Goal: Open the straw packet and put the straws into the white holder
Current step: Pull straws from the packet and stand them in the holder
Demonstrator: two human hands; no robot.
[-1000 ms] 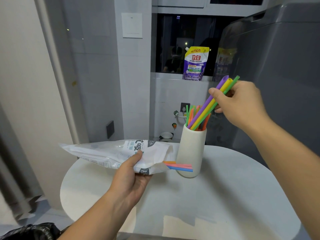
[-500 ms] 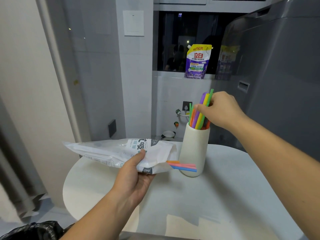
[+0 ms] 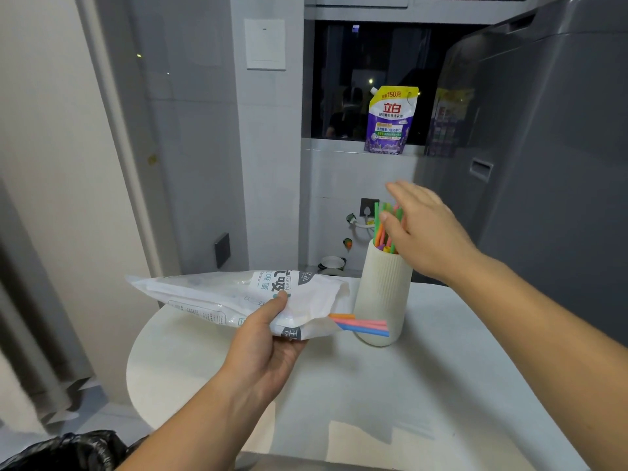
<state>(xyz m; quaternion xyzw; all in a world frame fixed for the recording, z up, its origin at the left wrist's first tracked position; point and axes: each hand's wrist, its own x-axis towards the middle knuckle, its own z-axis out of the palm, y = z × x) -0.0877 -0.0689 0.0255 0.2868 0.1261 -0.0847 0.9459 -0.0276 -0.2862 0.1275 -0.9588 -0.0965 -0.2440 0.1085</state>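
Round white tabletop [image 3: 441, 385], ribbed white cylindrical holder [image 3: 382, 294] of coloured plastic straws [image 3: 380, 229] under the spread, empty right hand [image 3: 421, 229], left hand [image 3: 268, 345] pinching white printed straw packet [image 3: 231, 294], "Drink" legible above the thumb, pink, blue, orange straw ends [image 3: 367, 326] protruding beyond the fingers.

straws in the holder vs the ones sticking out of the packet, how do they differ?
The straws in the holder stand near upright inside the white holder; the straws in the packet lie near level, poking from the packet mouth. The holder bunch is bigger, mostly green and orange; the packet shows three: orange, pink, blue. Both are plain coloured straws.
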